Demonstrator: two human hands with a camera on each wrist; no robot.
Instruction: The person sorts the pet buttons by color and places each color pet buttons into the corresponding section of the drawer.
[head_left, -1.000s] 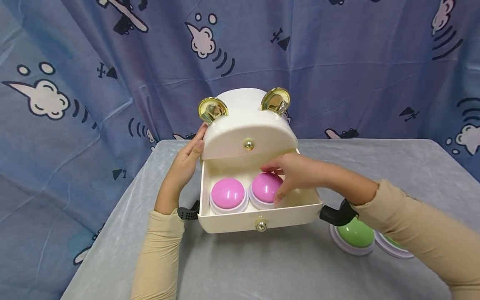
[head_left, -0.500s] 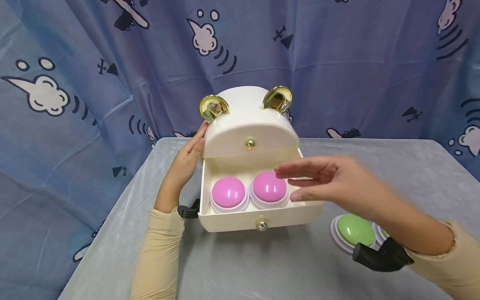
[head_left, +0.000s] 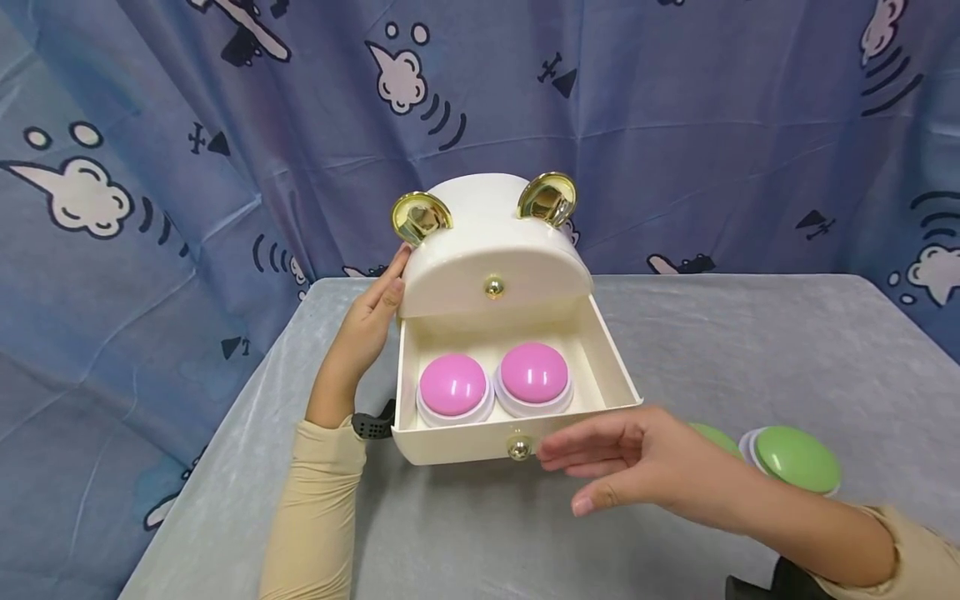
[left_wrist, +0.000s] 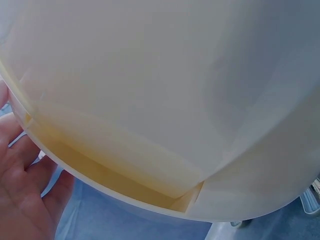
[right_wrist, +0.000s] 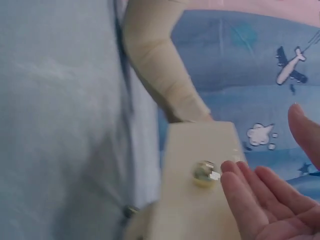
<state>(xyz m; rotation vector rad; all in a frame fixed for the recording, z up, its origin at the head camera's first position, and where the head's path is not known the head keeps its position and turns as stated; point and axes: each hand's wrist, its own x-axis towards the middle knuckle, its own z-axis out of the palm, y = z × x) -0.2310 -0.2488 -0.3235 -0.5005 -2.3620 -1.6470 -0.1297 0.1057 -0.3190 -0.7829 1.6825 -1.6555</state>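
A white rounded storage box (head_left: 480, 262) with gold ears stands on the table, its lower drawer (head_left: 450, 448) pulled out. Inside the drawer sit two white-based round push buttons with pink domes, a left pink button (head_left: 453, 385) and a right pink button (head_left: 534, 372). My left hand (head_left: 363, 329) rests against the box's left side with extended fingers; its fingers (left_wrist: 60, 192) show beside the white shell in the left wrist view. In front of the drawer's right part, close to its gold knob (head_left: 520, 447), hovers my right hand (head_left: 637, 462), fingers extended and holding nothing.
Two green-domed push buttons lie on the grey cloth-covered table (head_left: 750, 350) at right: one green button (head_left: 798, 460) in plain sight, another green button (head_left: 712, 437) partly hidden behind my right hand. A blue patterned curtain (head_left: 675, 150) hangs behind the table.
My right hand has let go of the right pink button and withdrawn from the drawer, moving toward me and down. Both pink buttons stay in place; the left hand has not moved.
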